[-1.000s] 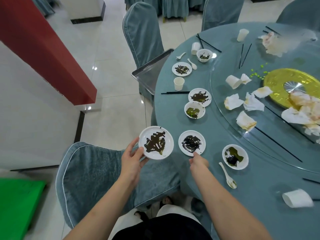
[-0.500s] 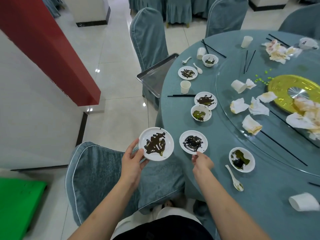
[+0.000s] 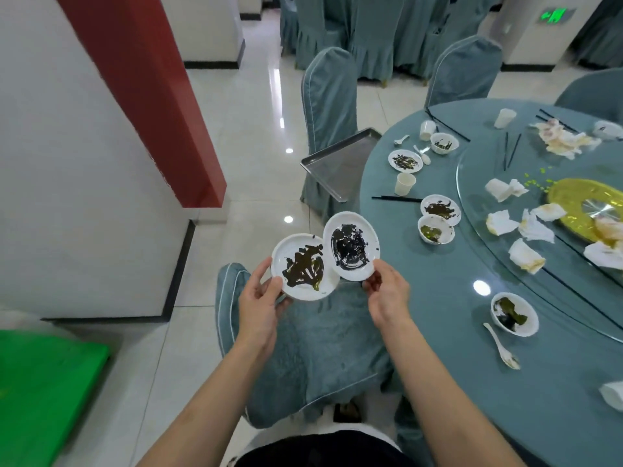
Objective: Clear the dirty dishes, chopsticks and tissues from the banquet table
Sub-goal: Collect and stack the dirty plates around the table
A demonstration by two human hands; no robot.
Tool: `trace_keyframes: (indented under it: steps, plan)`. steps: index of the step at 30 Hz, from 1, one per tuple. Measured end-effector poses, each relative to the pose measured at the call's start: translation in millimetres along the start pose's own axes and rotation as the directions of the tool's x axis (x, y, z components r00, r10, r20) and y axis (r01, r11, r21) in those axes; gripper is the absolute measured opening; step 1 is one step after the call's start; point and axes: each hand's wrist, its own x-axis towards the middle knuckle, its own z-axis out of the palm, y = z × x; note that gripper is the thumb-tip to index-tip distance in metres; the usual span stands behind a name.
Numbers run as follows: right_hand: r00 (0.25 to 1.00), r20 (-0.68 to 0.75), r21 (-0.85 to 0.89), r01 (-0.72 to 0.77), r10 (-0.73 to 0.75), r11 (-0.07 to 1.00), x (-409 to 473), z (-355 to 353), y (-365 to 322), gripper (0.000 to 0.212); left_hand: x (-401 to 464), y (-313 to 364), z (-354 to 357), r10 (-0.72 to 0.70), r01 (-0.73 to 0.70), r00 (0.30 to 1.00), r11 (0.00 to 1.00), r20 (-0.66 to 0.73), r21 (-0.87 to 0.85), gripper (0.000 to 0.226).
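One round tabletop (image 3: 455, 332) in a teal cloth fills the right of the room, with a glass turntable (image 3: 573, 318) on it and a gold platter (image 3: 569, 203) toward the far right edge. One steel tray (image 3: 337, 166) rests on a chair at the tabletop's left edge. Four covered chairs stand round the near and far sides.

Four dirty plates in all: two lie near the left edge, and two are off the tabletop, held over the near chair (image 3: 303, 348). The left hand (image 3: 259, 298) curls its fingers under the brown-smeared plate (image 3: 303, 267), thumb on the rim. The right hand (image 3: 387, 294) pinches the rim of the black-smeared plate (image 3: 352, 246), tilted and overlapping the first one's edge.

Three soiled bowls sit along the left and near edges. Crumpled tissues, too heaped to count, lie on the turntable. Three paper cups stand upright by the far-left edge, others lie tipped. Three spoons I can make out; black chopsticks lie scattered, number unclear.
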Motion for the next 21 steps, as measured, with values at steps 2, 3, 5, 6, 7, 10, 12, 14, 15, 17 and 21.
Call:
trace_keyframes:
  steps: [2, 3, 5, 6, 7, 10, 12, 14, 15, 17, 21]
  plan:
    - [0.998, 0.05, -0.06, 0.031, -0.028, 0.998, -24.8, 20.3, 17.3, 0.006, -3.4, 9.6, -26.2, 0.014, -0.014, 1.0, 1.0, 0.002, -0.014, 0.042]
    - [0.996, 0.076, -0.082, 0.048, -0.041, 0.995, -36.9, 29.2, 25.9, 0.007, -5.2, 13.9, -38.9, 0.019, -0.019, 1.0, 1.0, -0.002, -0.021, 0.043]
    - [0.989, 0.133, -0.127, 0.075, -0.058, 0.989, -61.5, 47.0, 45.9, 0.006, -10.3, 23.2, -68.3, 0.036, -0.036, 0.999, 0.998, -0.004, -0.046, 0.046]
    - [0.984, 0.165, -0.148, 0.086, -0.061, 0.985, -73.2, 55.8, 55.7, 0.006, -13.1, 26.9, -82.9, 0.041, -0.041, 0.999, 0.998, -0.005, -0.051, 0.047]
    - [0.98, 0.191, -0.167, 0.091, -0.059, 0.982, -84.2, 64.5, 66.1, 0.007, -16.4, 31.5, -97.0, 0.048, -0.048, 0.999, 0.998, -0.002, -0.048, 0.047]
    - [0.967, 0.251, -0.212, 0.096, -0.041, 0.973, -115.2, 91.2, 98.6, 0.008, -24.8, 45.9, -139.9, 0.073, -0.072, 0.997, 0.996, 0.013, -0.045, 0.044]
    - [0.958, 0.288, -0.254, 0.072, 0.004, 0.965, -139.7, 113.7, 122.9, 0.009, -29.1, 57.4, -176.0, 0.087, -0.087, 0.996, 0.994, -0.005, -0.06, 0.043]
    - [0.951, 0.307, -0.262, 0.041, 0.043, 0.964, -151.4, 124.5, 128.9, 0.009, -32.2, 62.5, -188.3, 0.093, -0.093, 0.996, 0.992, -0.007, -0.083, 0.044]
    - [0.943, 0.324, -0.28, 0.022, 0.073, 0.96, -161.4, 134.3, 135.4, 0.011, -33.7, 65.8, -201.8, 0.099, -0.101, 0.995, 0.991, -0.019, -0.093, 0.044]
    - [0.928, 0.353, -0.305, -0.002, 0.115, 0.952, -177.3, 152.0, 144.5, 0.011, -35.8, 73.3, -222.5, 0.118, -0.123, 0.992, 0.985, -0.046, -0.117, 0.045]
    - [0.907, 0.399, -0.304, -0.011, 0.138, 0.953, -196.7, 183.7, 156.8, 0.008, -32.6, 84.2, -251.8, 0.146, -0.158, 0.986, 0.973, -0.085, -0.168, 0.044]
